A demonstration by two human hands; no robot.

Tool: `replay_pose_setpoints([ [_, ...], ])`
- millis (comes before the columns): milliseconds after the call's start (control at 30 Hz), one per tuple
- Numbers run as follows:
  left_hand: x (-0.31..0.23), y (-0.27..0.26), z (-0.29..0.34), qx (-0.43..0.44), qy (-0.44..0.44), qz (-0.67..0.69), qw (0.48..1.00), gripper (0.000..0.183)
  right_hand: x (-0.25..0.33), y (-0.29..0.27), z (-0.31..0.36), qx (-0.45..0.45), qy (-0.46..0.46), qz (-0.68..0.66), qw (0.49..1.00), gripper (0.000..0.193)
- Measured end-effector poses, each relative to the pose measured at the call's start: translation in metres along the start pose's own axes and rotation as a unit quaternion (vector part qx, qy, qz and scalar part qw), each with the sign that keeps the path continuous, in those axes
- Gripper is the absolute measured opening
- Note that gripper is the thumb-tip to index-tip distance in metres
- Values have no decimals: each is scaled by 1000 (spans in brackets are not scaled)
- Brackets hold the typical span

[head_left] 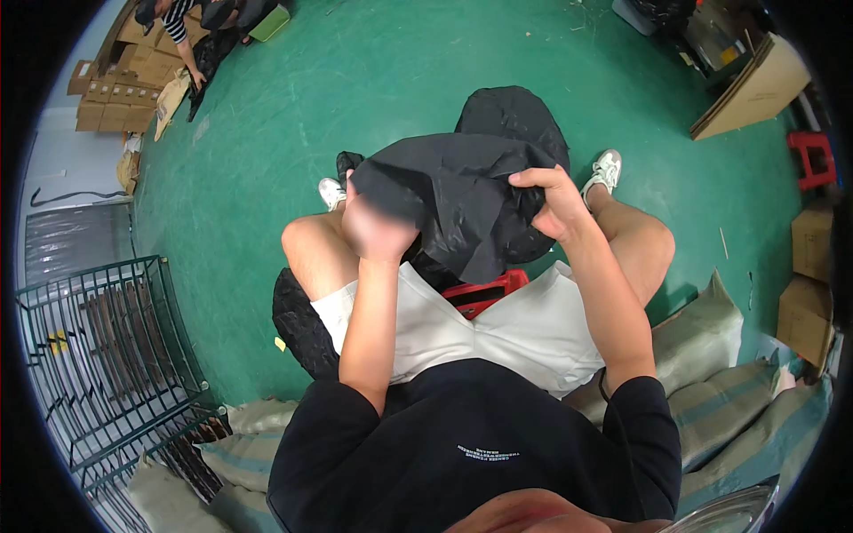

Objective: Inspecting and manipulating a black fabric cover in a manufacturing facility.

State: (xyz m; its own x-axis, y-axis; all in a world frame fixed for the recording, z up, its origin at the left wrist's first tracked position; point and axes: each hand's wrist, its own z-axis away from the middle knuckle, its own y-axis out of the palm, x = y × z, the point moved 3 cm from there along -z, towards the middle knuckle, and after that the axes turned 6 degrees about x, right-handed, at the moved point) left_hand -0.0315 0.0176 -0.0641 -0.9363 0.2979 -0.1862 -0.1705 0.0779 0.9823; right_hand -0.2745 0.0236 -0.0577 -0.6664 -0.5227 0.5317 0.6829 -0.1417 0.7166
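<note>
Gripping black fabric (466,204) — both hands (382,235) (558,202); bulging sacks (721,401), contents hidden.

The broad black cloth-like sheet (480,195) looks thin, matt and softly creased. The crumpled black bag (302,324) is wrinkled, with a faint sheen. The flat green floor (382,80) is smooth and slightly glossy; the square red stool (809,140), plastic; the pale blue-striped sacks (724,400), coarse woven plastic; the dark barred rack (184,321), metal

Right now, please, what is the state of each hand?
Left hand: blurred, at the black cloth; grip cannot be told.
Right hand: closed, holding the same cloth.
</note>
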Motion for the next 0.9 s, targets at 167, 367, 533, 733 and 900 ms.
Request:
replay_pose_setpoints([
  [167,15,-6,-72,-154,-83,-112,978,31,41,-20,-25,53,-4,-41,998,28],
  [367,11,29,-211,-61,-41,-269,960,28,167,-7,-88,168,-110,-51,978,20],
  [533,14,45,-256,87,31,-319,943,42,208,9,-127,504,-92,-185,839,28],
  [733,46,-84,-240,-237,9,-337,911,33,116,-113,-194,-198,-238,8,951,34],
  [900,76,-216,-157,-397,-92,-437,802,48,-6,-206,-181,-457,-123,228,851,39],
])
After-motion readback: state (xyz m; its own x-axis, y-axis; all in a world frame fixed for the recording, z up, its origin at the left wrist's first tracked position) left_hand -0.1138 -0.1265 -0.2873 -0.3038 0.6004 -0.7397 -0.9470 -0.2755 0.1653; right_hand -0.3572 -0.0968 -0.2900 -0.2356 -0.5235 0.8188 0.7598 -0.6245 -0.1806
